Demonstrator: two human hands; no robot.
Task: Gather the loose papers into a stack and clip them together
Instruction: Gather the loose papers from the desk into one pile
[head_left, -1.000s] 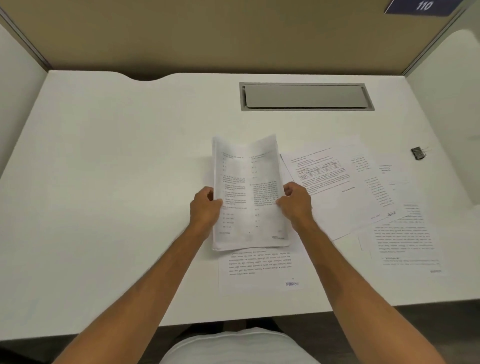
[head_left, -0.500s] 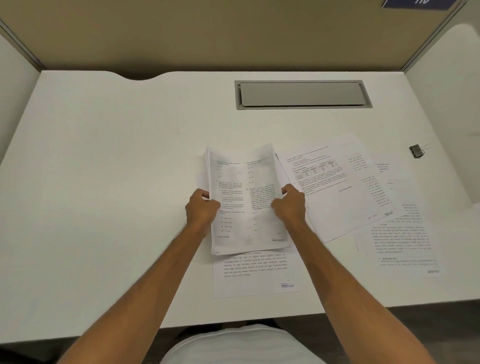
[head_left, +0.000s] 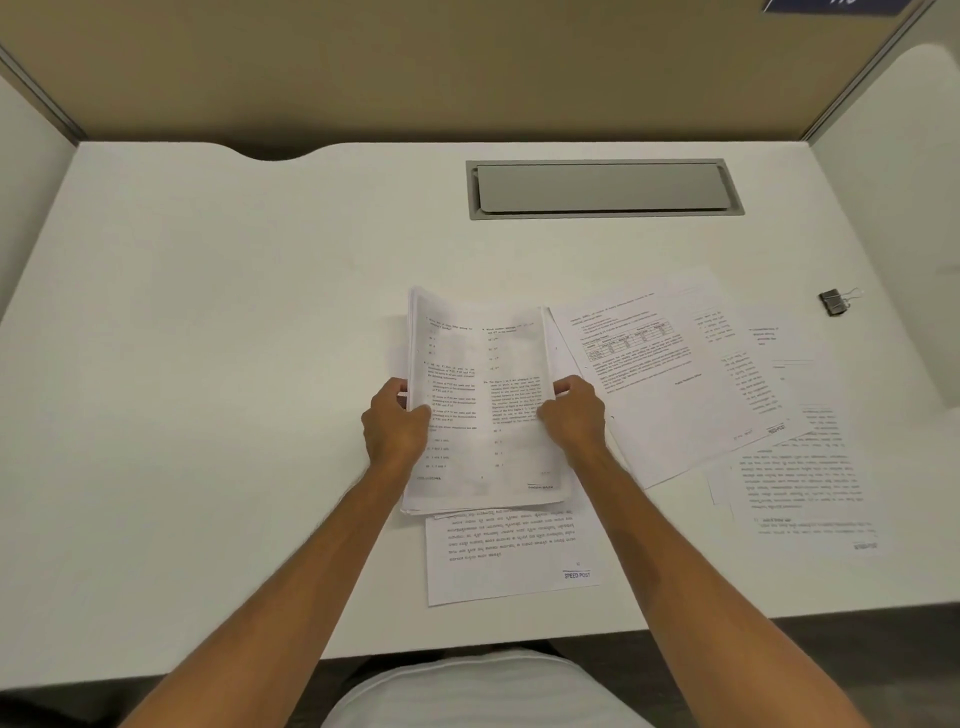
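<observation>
A thin stack of printed papers (head_left: 480, 400) is held at the middle of the white desk (head_left: 208, 364). My left hand (head_left: 392, 423) grips its left edge and my right hand (head_left: 571, 415) grips its right edge. The stack's lower end rests over a loose sheet (head_left: 511, 561) marked SPEED POST. More loose sheets lie to the right: one with a table (head_left: 670, 374) and others fanned out (head_left: 800, 467) beneath it. A black binder clip (head_left: 835, 301) sits far right, apart from both hands.
A grey cable-flap cover (head_left: 605, 188) is set into the desk's back. Beige and white partition walls (head_left: 363, 67) enclose the desk on three sides. The desk's front edge (head_left: 467, 644) runs near my torso.
The stack has moved slightly left and down, and its curl has flattened a little. Both hands keep their grip on the edges.
</observation>
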